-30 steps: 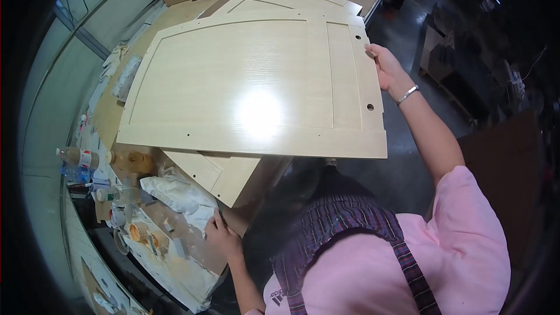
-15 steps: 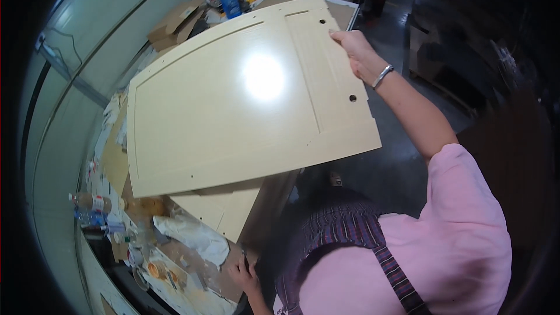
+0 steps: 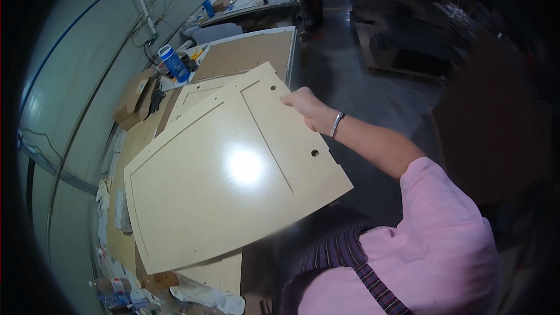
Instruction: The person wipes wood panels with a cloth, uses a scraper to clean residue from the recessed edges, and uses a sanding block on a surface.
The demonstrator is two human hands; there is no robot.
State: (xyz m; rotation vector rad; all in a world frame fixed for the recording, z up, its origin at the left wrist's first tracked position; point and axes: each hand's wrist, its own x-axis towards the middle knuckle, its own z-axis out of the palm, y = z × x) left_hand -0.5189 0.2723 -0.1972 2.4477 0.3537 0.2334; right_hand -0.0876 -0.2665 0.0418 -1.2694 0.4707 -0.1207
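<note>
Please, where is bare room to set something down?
Bare brown board lies beyond the held panel, right of the blue bottle. A narrower tan strip separates that panel from the cardboard box. The near left corner is crowded: bottles, white cloth.

We hold our right arm (image 3: pixel 379 147) out ahead, bent at the elbow (image 3: pixel 410 164) and angled inward. Beyond the wrist (image 3: pixel 336 122), our right hand (image 3: pixel 307 107) is clamped in a firm pinch, thumb (image 3: pixel 289 100) laid on top, the other fingers mostly hidden underneath.
</note>
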